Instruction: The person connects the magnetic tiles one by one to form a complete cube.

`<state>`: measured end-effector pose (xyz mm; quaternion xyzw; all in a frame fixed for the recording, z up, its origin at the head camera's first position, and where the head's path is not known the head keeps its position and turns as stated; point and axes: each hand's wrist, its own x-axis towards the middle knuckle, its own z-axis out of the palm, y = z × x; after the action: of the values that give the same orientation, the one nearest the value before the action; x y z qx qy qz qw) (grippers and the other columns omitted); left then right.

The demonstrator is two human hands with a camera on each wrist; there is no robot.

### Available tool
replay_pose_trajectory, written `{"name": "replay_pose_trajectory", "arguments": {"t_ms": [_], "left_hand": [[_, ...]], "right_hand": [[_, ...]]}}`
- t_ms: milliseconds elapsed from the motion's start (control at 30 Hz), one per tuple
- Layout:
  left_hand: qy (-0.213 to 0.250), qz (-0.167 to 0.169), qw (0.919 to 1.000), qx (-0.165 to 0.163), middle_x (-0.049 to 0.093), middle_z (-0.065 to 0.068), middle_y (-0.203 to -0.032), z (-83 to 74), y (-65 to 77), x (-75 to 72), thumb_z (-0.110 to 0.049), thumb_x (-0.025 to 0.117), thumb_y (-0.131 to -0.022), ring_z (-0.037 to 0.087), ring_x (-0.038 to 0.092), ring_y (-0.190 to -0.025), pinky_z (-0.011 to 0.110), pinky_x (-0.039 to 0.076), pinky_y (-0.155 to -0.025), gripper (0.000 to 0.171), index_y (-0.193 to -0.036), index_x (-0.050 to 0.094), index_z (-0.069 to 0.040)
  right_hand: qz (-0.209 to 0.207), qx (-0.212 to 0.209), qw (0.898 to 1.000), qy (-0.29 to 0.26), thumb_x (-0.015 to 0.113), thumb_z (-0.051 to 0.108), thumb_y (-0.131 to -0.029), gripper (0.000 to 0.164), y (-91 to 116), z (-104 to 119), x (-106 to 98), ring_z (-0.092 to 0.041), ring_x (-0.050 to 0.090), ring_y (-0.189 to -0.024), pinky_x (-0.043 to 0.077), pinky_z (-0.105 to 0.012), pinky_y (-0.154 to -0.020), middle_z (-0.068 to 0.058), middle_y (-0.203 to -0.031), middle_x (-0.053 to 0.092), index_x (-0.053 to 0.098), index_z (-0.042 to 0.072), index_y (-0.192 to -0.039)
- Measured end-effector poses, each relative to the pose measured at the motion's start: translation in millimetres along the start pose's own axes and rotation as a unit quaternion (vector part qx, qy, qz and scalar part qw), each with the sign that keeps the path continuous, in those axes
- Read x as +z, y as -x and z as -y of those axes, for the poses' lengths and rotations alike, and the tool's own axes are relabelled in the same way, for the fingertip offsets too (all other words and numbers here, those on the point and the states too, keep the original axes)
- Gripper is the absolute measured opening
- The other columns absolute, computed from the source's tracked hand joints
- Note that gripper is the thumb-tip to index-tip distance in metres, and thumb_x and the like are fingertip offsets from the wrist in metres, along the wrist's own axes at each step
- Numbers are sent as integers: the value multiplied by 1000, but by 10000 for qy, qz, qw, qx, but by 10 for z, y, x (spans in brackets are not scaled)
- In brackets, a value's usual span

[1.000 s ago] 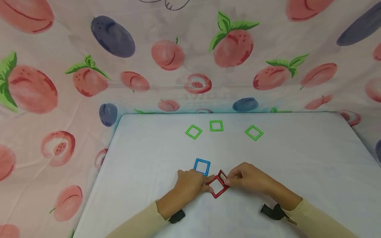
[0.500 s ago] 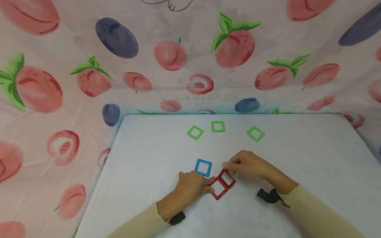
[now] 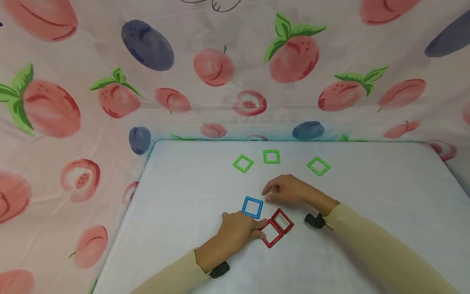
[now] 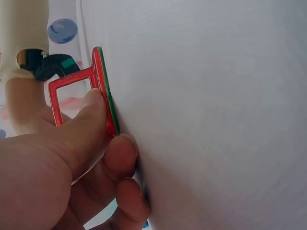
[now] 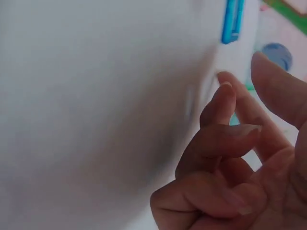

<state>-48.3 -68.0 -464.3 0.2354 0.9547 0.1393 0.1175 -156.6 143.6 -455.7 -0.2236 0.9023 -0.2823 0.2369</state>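
fingers (image 4: 93, 108) of the left hand (image 3: 236, 232) pinch one red frame (image 3: 276, 240), the empty right hand (image 3: 288, 190) loosely curved near a blue frame (image 3: 260, 209).

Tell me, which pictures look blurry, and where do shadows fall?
Right wrist view: blurriest, with the blue square frame soft-edged and a broad, dim shadow on the white tabletop beside the right hand; left wrist view: the red square frames fairly crisp, shading near the left hand's fingertips; head view: frame outlines clear, faint shadow below the right sleeve.
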Motion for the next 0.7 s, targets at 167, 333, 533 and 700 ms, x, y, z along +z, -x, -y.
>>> {"name": "replay_pose_trajectory", "arguments": {"t_ms": [167, 333, 533, 700], "left_hand": [[-52, 29, 10000, 15, 80, 0, -94, -10, -5, -20, -51, 77, -85, 20, 71, -83, 38, 37, -58, 45, -128, 71, -38], [-121, 104, 9999, -10, 75, -2, -71, -19, -13, -32, -52, 76, -85, 17, 68, -76, 39, 39, -58, 45, -128, 71, -38], [-137, 160, 9998, -13, 74, -8, -70, -33, -33, -37, -52, 75, -86, 12, 64, -67, 39, 39, -58, 46, -129, 70, -38], [-410, 139, 9990, -85, 69, -8, -62, -72, -27, -42, -54, 74, -86, 11, 59, -64, 39, 40, -60, 45, -128, 71, -38]], "right_hand": [[77, -262, 9996, -15, 79, 31, -89, 7, -171, 46, 30, -13, 54, -70, 44, -30, -66, 5, -70, 61, 77, 24, -89], [55, -273, 9995, 142, 88, 34, -80, 17, -278, 135, 87, -10, 56, -70, 46, -28, -65, 8, -64, 63, 75, 24, -75], [25, 156, 9974, 702, 88, 35, -81, 23, -290, 220, 91, -11, 57, -73, 47, -28, -65, 8, -65, 64, 74, 23, -68], [208, 486, 9941, 948, 84, 34, -85, 25, -228, 172, -13, -13, 58, -70, 47, -28, -61, 5, -64, 63, 73, 20, -67]]}}
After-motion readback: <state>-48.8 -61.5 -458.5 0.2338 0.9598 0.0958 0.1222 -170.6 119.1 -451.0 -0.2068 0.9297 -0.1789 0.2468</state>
